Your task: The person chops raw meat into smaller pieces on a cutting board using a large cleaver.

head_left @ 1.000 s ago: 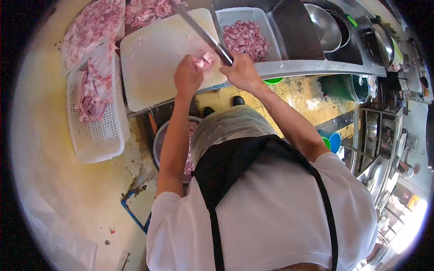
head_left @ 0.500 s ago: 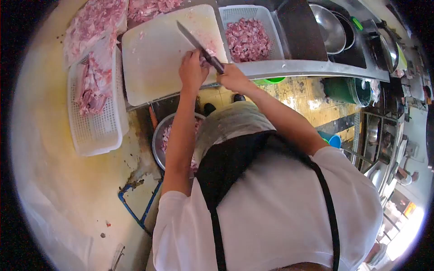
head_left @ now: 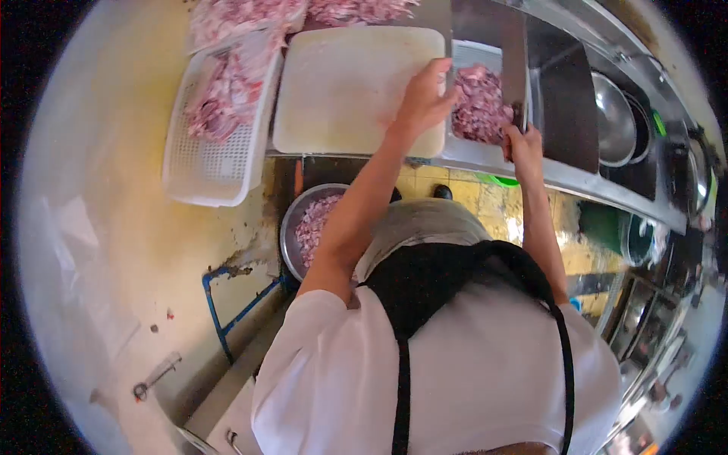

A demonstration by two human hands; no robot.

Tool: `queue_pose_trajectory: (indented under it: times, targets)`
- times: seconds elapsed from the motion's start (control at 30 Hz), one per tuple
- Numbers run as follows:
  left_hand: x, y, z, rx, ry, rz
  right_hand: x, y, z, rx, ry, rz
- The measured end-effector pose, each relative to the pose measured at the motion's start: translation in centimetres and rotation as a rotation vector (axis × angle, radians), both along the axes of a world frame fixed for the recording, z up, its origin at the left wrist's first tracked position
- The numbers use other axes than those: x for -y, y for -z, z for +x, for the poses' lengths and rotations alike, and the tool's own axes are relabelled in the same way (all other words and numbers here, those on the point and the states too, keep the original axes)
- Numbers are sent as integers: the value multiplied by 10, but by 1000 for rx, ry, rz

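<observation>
My right hand (head_left: 523,144) grips the knife (head_left: 519,115) by its dark handle, over the right edge of a basket of cut meat (head_left: 479,106). At the right edge of the white cutting board (head_left: 356,91), my left hand (head_left: 426,98) has its fingers spread, close to the same basket. Nothing shows in that hand. Small cut pieces fill much of the basket. To the left of the board, a white perforated basket (head_left: 220,180) holds a large piece of raw meat (head_left: 231,98).
More raw meat (head_left: 356,10) lies behind the board. Below the counter stands a metal bowl (head_left: 288,235) of cut meat. Metal pans (head_left: 613,121) sit at the right, and a blue metal frame (head_left: 214,303) is at the lower left.
Both hands have moved right, away from the board's middle, the knife now over the basket of cut meat. My left fingers have spread. The camera view has shifted too.
</observation>
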State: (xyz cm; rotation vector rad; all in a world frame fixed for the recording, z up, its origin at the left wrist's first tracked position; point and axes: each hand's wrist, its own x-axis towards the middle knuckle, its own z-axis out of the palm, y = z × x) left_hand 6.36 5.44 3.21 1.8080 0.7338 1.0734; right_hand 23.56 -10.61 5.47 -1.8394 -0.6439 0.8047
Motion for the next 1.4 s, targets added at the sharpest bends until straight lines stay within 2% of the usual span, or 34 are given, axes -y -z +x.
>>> queue_pose_trajectory:
  times: [0.07, 0.1, 0.13, 0.2, 0.27, 0.33, 0.37, 0.4, 0.43, 0.5, 0.53, 0.57, 0.6, 0.67, 0.73, 0.8, 0.83, 0.87, 0.9, 0.93, 1.0, 1.03, 1.07, 1.1, 1.13, 1.2, 1.23, 1.3, 1.33, 1.4]
  targets:
    - [-1, -17, -11, -118, -48, 194, 12, 0, -5, -168, -100, 115]
    - [-8, -15, -20, -32, -131, 367, 18, 7, -5, -218, -152, 83]
    - [-18, -5, -33, -45, -148, 379, 23, 15, -9, -267, -201, 47]
    - [-42, 9, -65, -162, -249, 149, 32, 26, -24, -355, -273, 6]
    - [-65, 5, -100, -265, -400, 257, 28, 21, -42, -429, -355, -130]
    - [-76, -11, -136, -212, -444, 193, 19, 26, -50, -244, -536, -239]
    - [-87, -13, -156, -247, -517, 251, 13, 32, -54, -248, -544, -235]
    - [-97, -13, -174, -279, -588, 310, 8, 37, -58, -30, -545, -118]
    - [-99, -23, -189, -282, -622, 245, 2, 37, -61, 189, -536, -1]
    - [-110, -32, -223, -283, -657, 188, -11, 22, -60, 177, -572, -88]
    - [-122, -23, -246, -395, -703, 254, -16, 15, -62, 164, -608, -184]
    - [-130, -20, -266, -506, -750, 321, -17, 46, -55, 321, -622, -21]
    - [-130, -23, -282, -508, -757, 322, -19, 53, -54, 320, -628, -17]
    - [-126, -33, -313, -668, -827, -12, -19, 58, -58, 379, -608, -13]
    - [-153, 7, -373, -706, -976, 284, -18, 53, -67, 375, -583, 9]
    - [-198, 67, -455, -649, -1046, 405, -20, 39, -75, 375, -554, 26]
    - [-197, 59, -453, -648, -1041, 405, -23, 25, -82, 330, -538, -93]
    - [-193, 49, -454, -837, -1137, 283, -24, 18, -86, 284, -521, -212]
    - [-189, 41, -451, -1026, -1226, 152, -24, 20, -89, 284, -519, -216]
    - [-187, 42, -441, -1026, -1222, 150, -24, 25, -90, 293, -496, -170]
    - [-185, 46, -421, 69, -849, -356, -26, 30, -93, 301, -472, -127]
    - [-195, 57, -426, 67, -846, -359, -28, 31, -94, 320, -466, -103]
    - [-208, 68, -427, 187, -839, -468, -29, 33, -95, 340, -460, -78]
    - [-211, 68, -421, 309, -830, -579, -30, 34, -96, 343, -459, -84]
    - [-211, 66, -421, 310, -829, -588, -30, 35, -97, 342, -461, -99]
    - [-213, 59, -425, 394, -793, -772, -32, 37, -99, 338, -463, -117]
    - [-213, 57, -428, 394, -794, -775, -34, 37, -100, 317, -451, -137]
    - [-210, 57, -438, 427, -617, -891, -36, 41, -102, 295, -444, -165]
    - [-205, 52, -433, 429, -624, -899, -37, 43, -102, 337, -449, -109]
    - [-201, 37, -413, 261, -657, -787, -42, 44, -104, 381, -463, -49]
